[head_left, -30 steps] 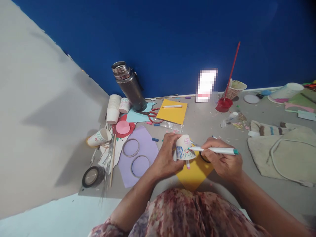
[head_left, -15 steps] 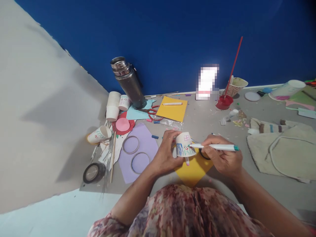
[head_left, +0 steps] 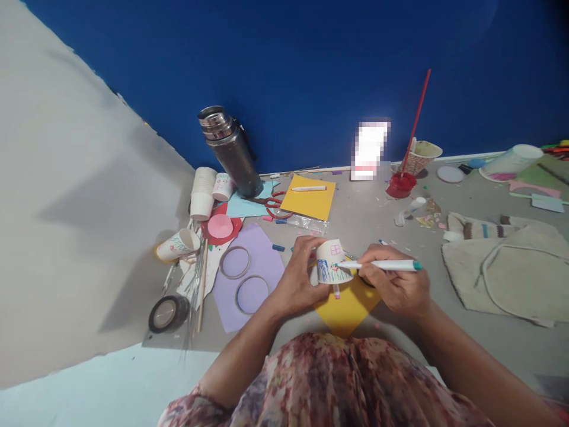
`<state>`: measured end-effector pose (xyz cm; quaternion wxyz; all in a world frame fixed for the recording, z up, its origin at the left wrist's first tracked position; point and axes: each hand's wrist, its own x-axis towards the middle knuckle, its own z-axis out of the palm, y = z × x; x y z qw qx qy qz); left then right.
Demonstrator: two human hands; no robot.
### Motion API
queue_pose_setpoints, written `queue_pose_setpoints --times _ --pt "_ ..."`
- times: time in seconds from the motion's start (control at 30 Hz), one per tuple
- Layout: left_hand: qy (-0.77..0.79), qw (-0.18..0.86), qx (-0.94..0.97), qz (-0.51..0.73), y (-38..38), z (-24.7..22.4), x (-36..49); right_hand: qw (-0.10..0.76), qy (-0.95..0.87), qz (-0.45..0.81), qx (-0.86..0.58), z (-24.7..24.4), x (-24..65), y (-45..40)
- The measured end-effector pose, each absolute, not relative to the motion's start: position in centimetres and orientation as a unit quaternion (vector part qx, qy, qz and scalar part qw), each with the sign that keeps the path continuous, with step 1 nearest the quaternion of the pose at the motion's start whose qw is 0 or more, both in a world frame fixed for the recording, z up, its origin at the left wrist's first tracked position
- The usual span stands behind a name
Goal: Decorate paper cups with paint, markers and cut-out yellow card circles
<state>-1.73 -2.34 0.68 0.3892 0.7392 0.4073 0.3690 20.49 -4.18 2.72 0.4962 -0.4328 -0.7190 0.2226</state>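
Leftward slides the marker (head_left: 395,265), just a touch, its green-ended barrel carried by the right hand (head_left: 398,284), so the tip now sits closer to the red dots on the paper cup (head_left: 329,252). And what a delicate hold this is: the right hand pinches the pen well forward, fingers curled round it. Over on the other side, the left hand (head_left: 293,276) curves around the cup, fingers near the narrow base, thumb down by the rim, partly open to the cup's width. Upside down and a little tilted, the cup is held just above the yellow paper (head_left: 344,314), blue strokes and a pink window on its wall.

Light work, by the look of it: thin card that should weigh almost nothing and dent if squeezed. Best held as here, by the stiffer base and rim, leaving the drawn side untouched, since fresh ink could smear. The slim marker looks rigid and easily steered.

Further out, purple paper (head_left: 258,258) lies to the left, red-handled scissors (head_left: 269,202) beyond it, with the flask (head_left: 233,157) standing at the back of the surface (head_left: 355,219). Off to the right, a pale cloth (head_left: 515,279).
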Motion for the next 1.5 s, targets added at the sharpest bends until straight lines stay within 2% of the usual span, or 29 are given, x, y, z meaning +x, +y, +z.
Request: queue_pose_setpoints --times 0.17,1.07,1.23,1.5 --pt "0.407 0.382 0.739 0.377 -2.35 0.71 -1.76 0.524 -0.698 0.212 -0.438 2.60 20.86 -4.36" --pt "0.410 0.370 0.743 0.377 -2.44 0.67 -1.82 0.504 -0.734 0.221 -0.398 2.33 20.69 -4.46" --pt "0.411 0.370 0.747 0.368 -2.49 0.65 -1.83 0.479 -0.747 0.215 -0.409 2.69 20.56 -4.34" --pt "0.416 0.375 0.739 0.376 -2.02 0.15 -1.85 0.499 -0.739 0.240 -0.384 2.37 20.59 -4.50"
